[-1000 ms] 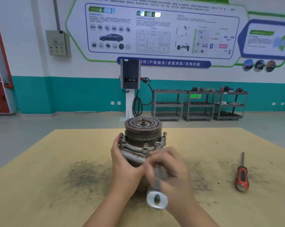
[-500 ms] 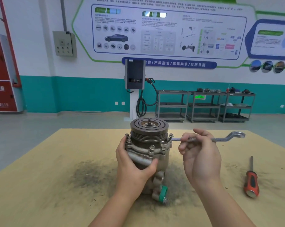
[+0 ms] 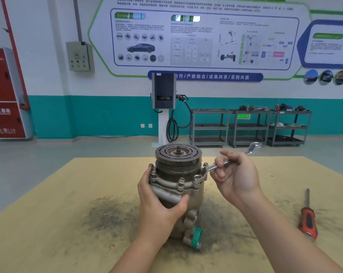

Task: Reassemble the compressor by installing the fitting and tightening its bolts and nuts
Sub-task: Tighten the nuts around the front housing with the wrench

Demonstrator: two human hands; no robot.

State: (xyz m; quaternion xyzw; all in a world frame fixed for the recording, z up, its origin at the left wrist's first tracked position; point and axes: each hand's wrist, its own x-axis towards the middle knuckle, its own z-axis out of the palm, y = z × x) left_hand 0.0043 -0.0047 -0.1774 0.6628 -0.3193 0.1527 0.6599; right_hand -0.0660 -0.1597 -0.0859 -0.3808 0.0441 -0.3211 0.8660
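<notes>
Red cabinet (image 3: 8,91) at far left showing "119". Left hand (image 3: 158,201) gripping compressor (image 3: 178,186) standing upright mid-table. Right hand (image 3: 236,174) clasping wrench (image 3: 225,162); ring end sitting on flange bolt (image 3: 197,177) left of hand, handle running up-right. Right hand nearer bolt. Screwdriver (image 3: 308,219) lying far right.

A tan wooden worktop (image 3: 48,223) — smudged with dark grime at its centre — carries an upright compressor (image 3: 178,186) standing in the stain, while a red-handled screwdriver (image 3: 308,219) lies flat well apart, near the right edge.
</notes>
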